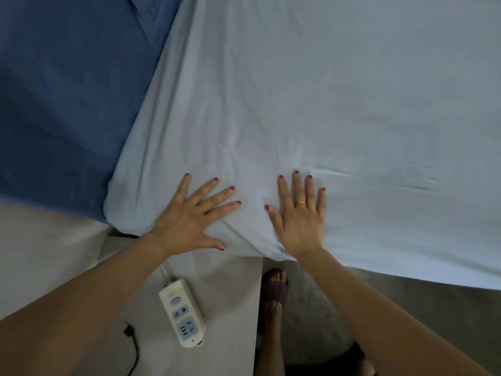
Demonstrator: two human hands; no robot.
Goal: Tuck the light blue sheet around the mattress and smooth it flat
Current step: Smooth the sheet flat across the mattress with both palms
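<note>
Light blue sheet (325,104) already covers the mattress and looks mostly tucked, left hand (189,221) and right hand (301,221) both pressing flat, fingers spread, near the corner where a few creases still need smoothing.

We see a wide stretch of light blue cotton sheet (339,104) lying open ahead and to the right. On the left, a dark blue fabric panel (62,104) borders it closely. Both of our flat hands, left hand (189,218) and right hand (301,218), occupy the near corner. Below, a white plastic power strip (181,312) lies on the pale surface (230,308) beside a sandalled foot (273,291).
</note>
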